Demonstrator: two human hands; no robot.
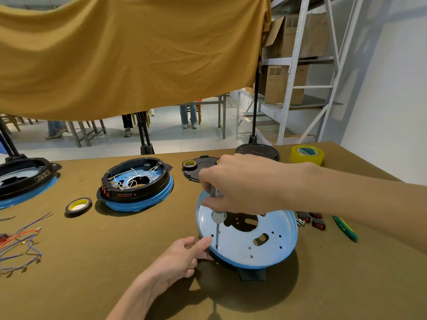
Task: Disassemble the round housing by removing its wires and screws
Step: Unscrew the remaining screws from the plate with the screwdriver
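Note:
A round housing (265, 248) with a pale blue plate and a black base lies in front of me, right of centre. My right hand (240, 183) grips a grey screwdriver (217, 215) held upright. Its tip sits in a screw (217, 247) near the plate's near-left rim. My left hand (184, 257) pinches the housing's left edge, with the thumb on the rim. A bundle of loose wires (20, 243) lies at the far left.
A second housing (136, 183) with wires inside stands at the centre left, a third (25, 179) at the far left. Black tape rolls (78, 206) (189, 164), yellow tape (307, 154), black covers (256, 151), red switches (312, 219) and a green-yellow tool (345, 228) lie around.

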